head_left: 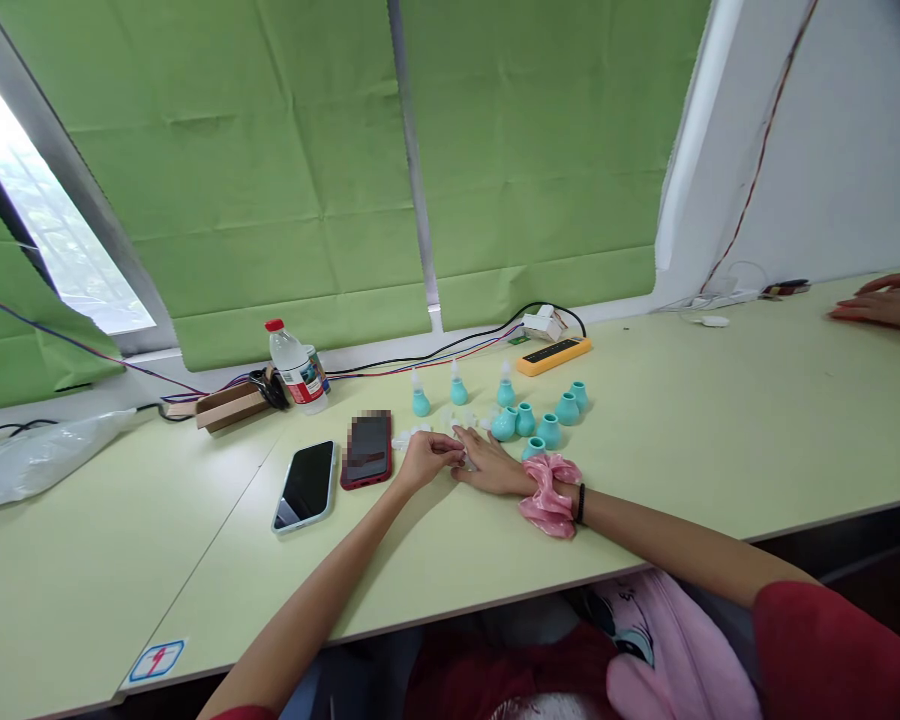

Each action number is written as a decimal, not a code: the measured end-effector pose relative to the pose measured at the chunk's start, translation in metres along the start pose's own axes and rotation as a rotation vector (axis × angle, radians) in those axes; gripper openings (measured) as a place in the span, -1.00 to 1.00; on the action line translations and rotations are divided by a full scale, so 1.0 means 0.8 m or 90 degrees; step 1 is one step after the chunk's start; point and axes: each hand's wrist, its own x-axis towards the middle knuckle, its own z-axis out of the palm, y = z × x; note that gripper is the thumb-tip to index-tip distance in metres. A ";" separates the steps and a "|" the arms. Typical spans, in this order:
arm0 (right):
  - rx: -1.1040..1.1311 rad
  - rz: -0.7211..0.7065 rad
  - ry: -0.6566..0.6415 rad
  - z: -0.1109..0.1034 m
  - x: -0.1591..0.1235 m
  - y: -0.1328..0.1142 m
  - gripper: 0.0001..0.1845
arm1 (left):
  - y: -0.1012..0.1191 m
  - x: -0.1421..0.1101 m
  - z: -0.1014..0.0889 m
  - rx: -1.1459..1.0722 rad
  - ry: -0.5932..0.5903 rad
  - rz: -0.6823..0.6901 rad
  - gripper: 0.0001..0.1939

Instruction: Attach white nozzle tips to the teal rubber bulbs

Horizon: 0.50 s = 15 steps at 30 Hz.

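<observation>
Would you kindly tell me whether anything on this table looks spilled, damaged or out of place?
Nothing clearly stands out: the three nozzle-topped teal bulbs stand upright, and the loose clear pieces beside the left hand seem ordinary work clutter.

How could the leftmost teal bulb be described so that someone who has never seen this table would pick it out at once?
On the pale yellow-green table, find the red-cased phone. Just right of its far end stands a small teal bulb. It has a clear tip, unlike the open-necked teal bulbs, and is the leftmost of the three tipped ones.
</observation>
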 end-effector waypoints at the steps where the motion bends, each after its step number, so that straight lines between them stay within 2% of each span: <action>1: -0.003 0.000 0.001 0.000 0.000 0.000 -0.24 | 0.001 0.000 -0.001 -0.001 -0.009 -0.006 -0.80; 7: -0.007 -0.003 -0.003 0.001 -0.001 0.002 -0.27 | 0.003 -0.001 -0.003 -0.016 -0.018 -0.024 -0.78; 15: 0.028 -0.052 0.033 -0.001 -0.002 0.001 -0.44 | 0.006 -0.009 0.002 0.061 -0.019 0.059 -0.78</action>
